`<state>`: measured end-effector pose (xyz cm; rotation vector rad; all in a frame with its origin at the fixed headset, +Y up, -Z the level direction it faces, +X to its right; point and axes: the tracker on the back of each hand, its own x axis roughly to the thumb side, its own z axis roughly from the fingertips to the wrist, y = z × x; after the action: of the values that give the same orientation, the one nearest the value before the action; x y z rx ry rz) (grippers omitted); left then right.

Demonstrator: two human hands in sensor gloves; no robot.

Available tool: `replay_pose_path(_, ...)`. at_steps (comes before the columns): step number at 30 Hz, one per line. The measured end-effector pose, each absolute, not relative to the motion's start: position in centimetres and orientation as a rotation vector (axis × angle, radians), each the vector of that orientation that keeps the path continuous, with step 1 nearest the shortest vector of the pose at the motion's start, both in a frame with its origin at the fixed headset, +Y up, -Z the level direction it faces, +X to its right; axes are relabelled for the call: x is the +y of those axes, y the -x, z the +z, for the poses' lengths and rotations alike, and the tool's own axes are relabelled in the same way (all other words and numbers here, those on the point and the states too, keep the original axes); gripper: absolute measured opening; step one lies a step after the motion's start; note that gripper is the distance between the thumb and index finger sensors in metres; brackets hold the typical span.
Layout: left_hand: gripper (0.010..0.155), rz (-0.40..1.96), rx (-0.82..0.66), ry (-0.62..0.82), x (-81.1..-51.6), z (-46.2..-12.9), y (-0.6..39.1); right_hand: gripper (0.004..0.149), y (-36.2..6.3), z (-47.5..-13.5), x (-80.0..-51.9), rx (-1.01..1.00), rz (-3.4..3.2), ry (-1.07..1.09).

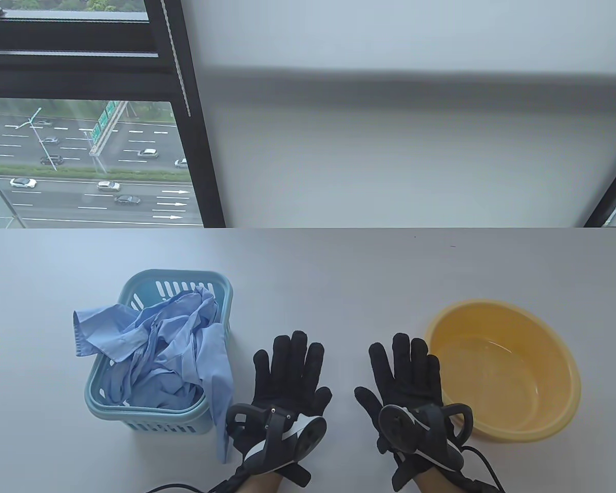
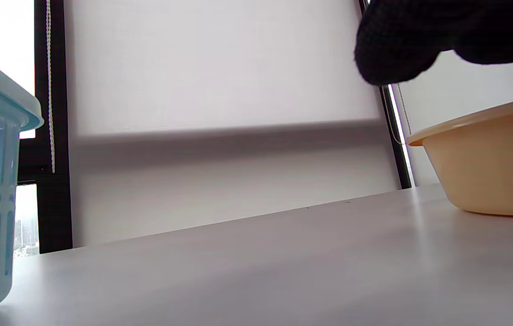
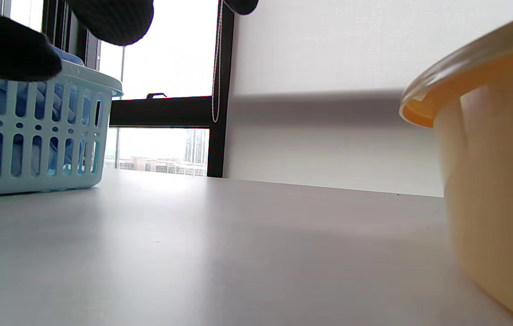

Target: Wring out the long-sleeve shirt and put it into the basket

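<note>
We judge the task all but done: the shirt [image 1: 169, 349] sits in the basket [image 1: 220, 287] near the surface's left edge, one part trailing over its rim, our hands [image 1: 287, 380] [image 1: 405, 380] flat, apart, empty, so tucking remains

We see a light blue shirt [image 1: 169, 349] in a pale blue slotted basket [image 1: 108, 405], a yellow-orange bowl [image 1: 503, 367], black gloves, a white table [image 1: 308, 277].
</note>
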<state>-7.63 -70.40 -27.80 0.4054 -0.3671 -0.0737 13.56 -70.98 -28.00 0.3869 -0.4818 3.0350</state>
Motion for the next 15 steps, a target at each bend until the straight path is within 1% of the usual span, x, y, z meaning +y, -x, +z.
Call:
replay_pose_path(3,0.097,-0.064,-0.374,-0.417,-70.35,-27.71,7.56,0.084,-13.58,-27.95,-70.90,-0.489,3.030,-0.385)
replay_pose_path(15,0.097,-0.062,-0.375,-0.420,-70.37,-27.53,7.42,0.081,-13.38,-27.96,-71.12,-0.429,3.021,-0.393)
